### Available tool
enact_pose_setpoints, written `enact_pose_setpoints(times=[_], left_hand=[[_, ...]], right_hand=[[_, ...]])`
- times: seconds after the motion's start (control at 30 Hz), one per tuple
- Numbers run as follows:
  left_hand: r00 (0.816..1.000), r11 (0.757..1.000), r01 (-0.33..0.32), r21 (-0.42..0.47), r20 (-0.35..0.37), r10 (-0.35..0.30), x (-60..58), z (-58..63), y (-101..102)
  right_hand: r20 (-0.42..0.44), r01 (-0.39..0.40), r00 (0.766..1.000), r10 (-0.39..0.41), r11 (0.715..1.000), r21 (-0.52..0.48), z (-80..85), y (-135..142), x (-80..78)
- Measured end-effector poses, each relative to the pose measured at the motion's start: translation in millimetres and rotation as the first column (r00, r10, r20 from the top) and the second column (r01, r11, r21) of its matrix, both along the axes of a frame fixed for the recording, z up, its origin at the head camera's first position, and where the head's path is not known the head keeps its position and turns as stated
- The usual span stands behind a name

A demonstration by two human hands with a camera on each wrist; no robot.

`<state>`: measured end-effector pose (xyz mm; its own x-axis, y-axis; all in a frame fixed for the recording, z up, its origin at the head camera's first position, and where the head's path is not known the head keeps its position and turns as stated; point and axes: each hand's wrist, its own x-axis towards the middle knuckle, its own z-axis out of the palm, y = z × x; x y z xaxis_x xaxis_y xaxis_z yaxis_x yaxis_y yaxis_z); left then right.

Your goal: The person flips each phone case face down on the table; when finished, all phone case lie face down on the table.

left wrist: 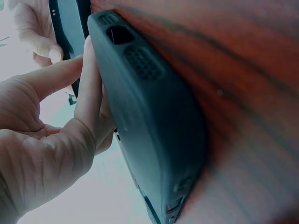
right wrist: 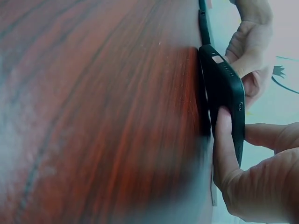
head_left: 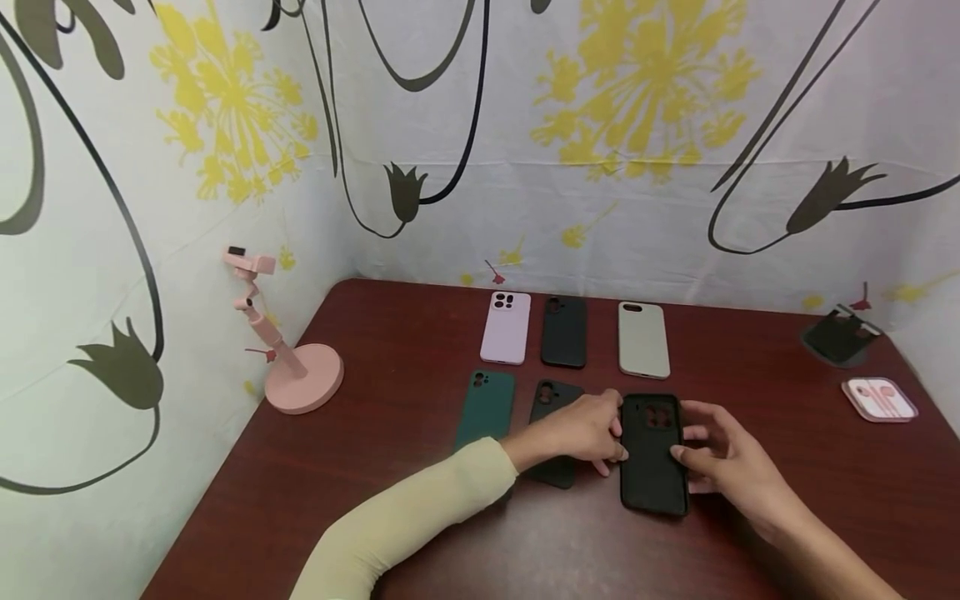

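Note:
A black phone case [head_left: 652, 471] with a square camera cutout lies back up between my two hands, over the table. On its left edge, my left hand [head_left: 588, 429] grips with thumb and fingers. My right hand [head_left: 731, 458] pinches the right edge, its thumb [right wrist: 225, 126] along the side in the right wrist view. Under my left wrist lies a dark grey phone case [head_left: 551, 473], partly covered; its lower end with port holes looms large in the left wrist view. A green phone case [head_left: 486, 408] lies left of it, its lower part hidden by my sleeve.
Behind lie a lilac phone case [head_left: 506, 337], another black case [head_left: 564, 337] and a pale grey case [head_left: 645, 346]. A pink phone stand [head_left: 303, 379] stands at the left. At the right are a dark stand [head_left: 840, 337] and a small white box [head_left: 879, 400]. Patterned cloth backs the table [head_left: 525, 558].

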<state>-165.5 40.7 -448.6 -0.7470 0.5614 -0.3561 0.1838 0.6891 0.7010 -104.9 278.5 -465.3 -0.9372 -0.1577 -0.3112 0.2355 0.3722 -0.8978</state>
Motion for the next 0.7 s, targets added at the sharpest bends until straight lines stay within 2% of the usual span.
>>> enact_pose_setpoints(times=[0.07, 0.23, 0.53, 0.63, 0.7], left_hand=[[1.000, 1.000, -0.011, 0.003, 0.016, 0.011, 0.2, 0.5, -0.7], [0.994, 0.995, -0.060, 0.080, 0.094, 0.053, -0.2, 1.3, -1.2], [0.968, 0.971, -0.136, 0.194, 0.234, 0.089, -2.5, 1.4, -4.1], [0.966, 0.970, -0.141, 0.200, 0.244, 0.090, -2.0, 1.5, -4.9], [0.970, 0.974, -0.129, 0.188, 0.227, 0.085, -1.7, 1.3, -5.0]], right_hand=[[0.013, 0.003, 1.000, -0.002, 1.000, -0.024, 0.1, 0.1, 0.4], [0.021, 0.003, 1.000, -0.001, 0.998, -0.066, 1.6, -0.2, 1.6], [-0.016, 0.018, 1.000, -0.020, 0.996, -0.082, 3.6, -2.7, 5.2], [-0.023, 0.021, 0.999, -0.023, 0.996, -0.084, 4.6, -4.0, 6.4], [-0.026, 0.022, 0.999, -0.024, 0.996, -0.086, 5.6, -5.1, 7.0]])
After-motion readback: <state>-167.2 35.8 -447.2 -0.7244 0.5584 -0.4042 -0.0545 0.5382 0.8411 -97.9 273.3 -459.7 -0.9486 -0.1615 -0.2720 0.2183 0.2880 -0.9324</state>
